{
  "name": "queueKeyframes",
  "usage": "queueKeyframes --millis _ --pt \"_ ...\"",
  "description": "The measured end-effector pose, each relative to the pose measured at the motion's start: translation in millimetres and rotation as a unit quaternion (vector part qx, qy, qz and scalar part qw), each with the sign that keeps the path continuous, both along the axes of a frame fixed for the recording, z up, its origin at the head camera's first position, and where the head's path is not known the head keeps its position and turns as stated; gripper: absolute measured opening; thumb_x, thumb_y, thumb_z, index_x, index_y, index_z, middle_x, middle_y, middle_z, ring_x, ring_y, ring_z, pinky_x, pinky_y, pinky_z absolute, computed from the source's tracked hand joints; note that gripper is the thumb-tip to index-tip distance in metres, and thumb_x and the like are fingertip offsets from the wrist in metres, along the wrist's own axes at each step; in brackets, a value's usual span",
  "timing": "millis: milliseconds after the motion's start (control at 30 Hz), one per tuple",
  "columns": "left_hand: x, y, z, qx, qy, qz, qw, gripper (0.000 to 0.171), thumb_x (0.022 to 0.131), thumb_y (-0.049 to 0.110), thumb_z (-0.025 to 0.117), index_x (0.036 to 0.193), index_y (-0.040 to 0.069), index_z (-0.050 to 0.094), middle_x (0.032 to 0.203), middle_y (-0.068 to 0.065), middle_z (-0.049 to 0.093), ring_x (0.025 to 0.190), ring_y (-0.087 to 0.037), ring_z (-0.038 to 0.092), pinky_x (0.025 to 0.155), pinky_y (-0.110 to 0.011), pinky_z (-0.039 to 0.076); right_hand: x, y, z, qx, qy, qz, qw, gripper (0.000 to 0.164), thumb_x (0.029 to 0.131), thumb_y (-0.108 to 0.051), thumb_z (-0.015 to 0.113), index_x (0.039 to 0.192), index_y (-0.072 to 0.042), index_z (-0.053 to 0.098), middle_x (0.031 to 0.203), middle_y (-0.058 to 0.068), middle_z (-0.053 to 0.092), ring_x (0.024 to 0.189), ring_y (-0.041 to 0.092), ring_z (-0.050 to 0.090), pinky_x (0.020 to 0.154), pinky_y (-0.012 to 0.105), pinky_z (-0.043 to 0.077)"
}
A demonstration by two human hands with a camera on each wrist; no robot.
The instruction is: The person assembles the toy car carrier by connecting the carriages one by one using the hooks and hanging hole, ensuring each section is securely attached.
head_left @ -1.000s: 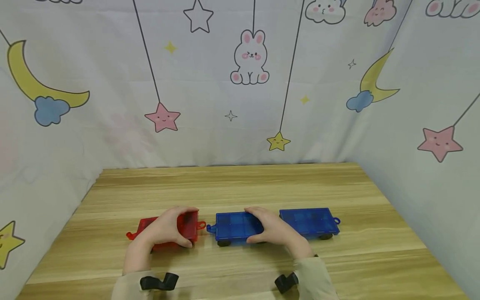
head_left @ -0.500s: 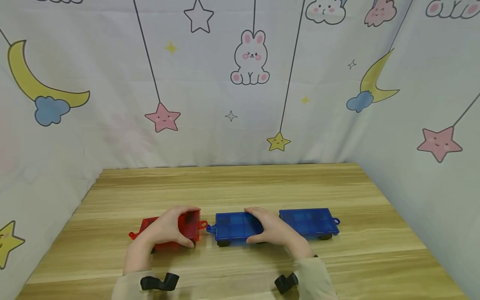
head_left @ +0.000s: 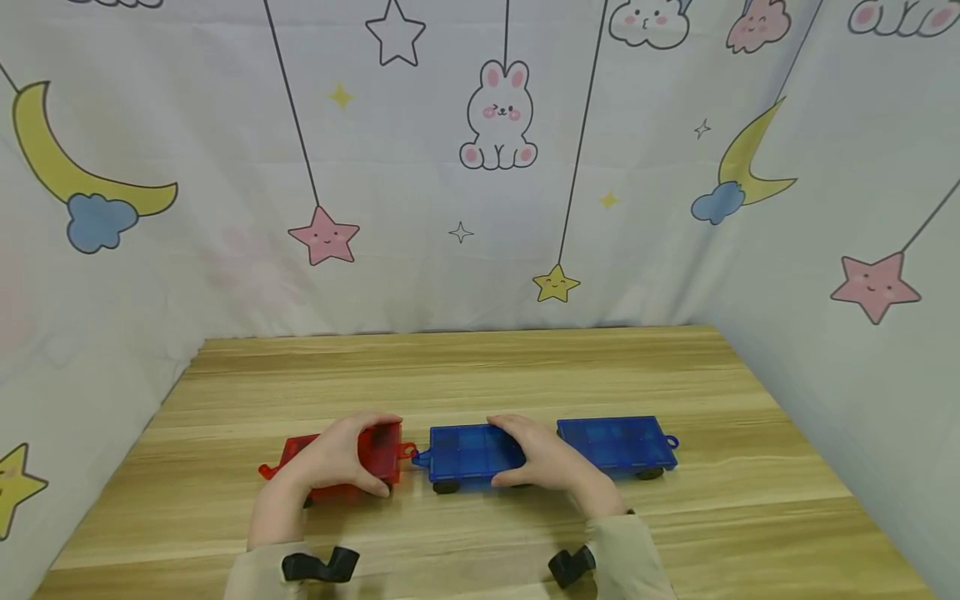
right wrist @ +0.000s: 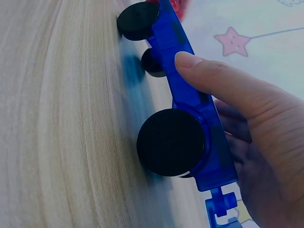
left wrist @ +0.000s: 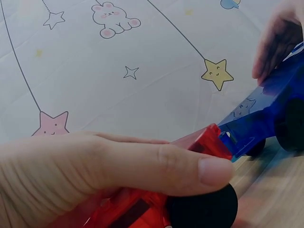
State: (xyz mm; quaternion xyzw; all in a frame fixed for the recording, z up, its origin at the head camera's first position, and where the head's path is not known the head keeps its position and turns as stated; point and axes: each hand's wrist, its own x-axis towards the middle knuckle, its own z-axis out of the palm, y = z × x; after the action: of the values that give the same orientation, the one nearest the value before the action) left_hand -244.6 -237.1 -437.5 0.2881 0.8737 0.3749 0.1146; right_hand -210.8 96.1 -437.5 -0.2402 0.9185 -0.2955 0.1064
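My left hand (head_left: 335,457) grips a see-through red toy train car (head_left: 384,450) across its sides, thumb on the near side. A hook sticks out of the car's left end, and a red ring (head_left: 407,451) out of its right. My right hand (head_left: 546,457) holds a blue toy train car (head_left: 468,452) the same way. That car's blue hook (head_left: 422,458) overlaps the red ring in the head view. Black wheels (right wrist: 171,142) show under the blue car in the right wrist view. The red car's far side is hidden behind my left hand.
A second blue toy train car (head_left: 615,442) stands right of my right hand, with a ring on its right end. Its left end lies behind that hand. The wooden tabletop (head_left: 480,550) meets a patterned white cloth (head_left: 420,275) at the back and sides.
The red car, in my left hand, has moved slightly right, so its ring has come up to the blue hook and overlaps it. My right hand and both blue cars have stayed put.
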Motion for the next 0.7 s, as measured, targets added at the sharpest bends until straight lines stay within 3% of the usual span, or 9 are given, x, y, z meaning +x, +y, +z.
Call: queueKeyframes --millis 700 --pt "-0.1 3.6 1.2 -0.013 0.004 -0.011 0.9998 0.091 0.061 0.028 0.094 0.137 0.001 0.052 0.122 -0.013 0.061 0.107 -0.028 0.055 0.076 -0.031 0.053 0.6 -0.8 -0.1 -0.001 -0.013 -0.002 1.000 0.086 0.083 -0.039 0.077 0.152 -0.010 0.035 0.157 0.011 0.035 0.145 0.032 0.032 0.113 0.054 0.033"
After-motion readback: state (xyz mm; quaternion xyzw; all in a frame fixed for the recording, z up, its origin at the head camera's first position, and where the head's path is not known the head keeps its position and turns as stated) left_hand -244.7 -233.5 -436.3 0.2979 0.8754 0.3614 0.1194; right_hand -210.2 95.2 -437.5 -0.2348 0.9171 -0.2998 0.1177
